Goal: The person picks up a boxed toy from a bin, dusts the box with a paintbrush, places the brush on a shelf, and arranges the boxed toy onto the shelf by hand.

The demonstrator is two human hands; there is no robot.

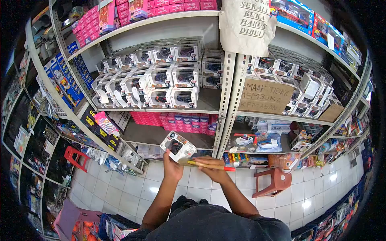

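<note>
A small white toy box with a clear window and a dark toy inside is tilted in front of the shelves. My left hand grips its lower left side. Against the box's lower right corner, my right hand has its fingers closed around a slim yellow stick with a red end, which looks like a pen; its exact kind I cannot make out. The yellow tip touches or nearly touches the box. Similar white toy boxes are stacked on the shelf ahead, some with paper slips hanging from them.
A metal shelf post stands between two shelf bays. Pink boxes fill part of the lower shelf. A cardboard sign fronts more boxes at right. Two plastic stools, one brown and one red, stand on the tiled floor.
</note>
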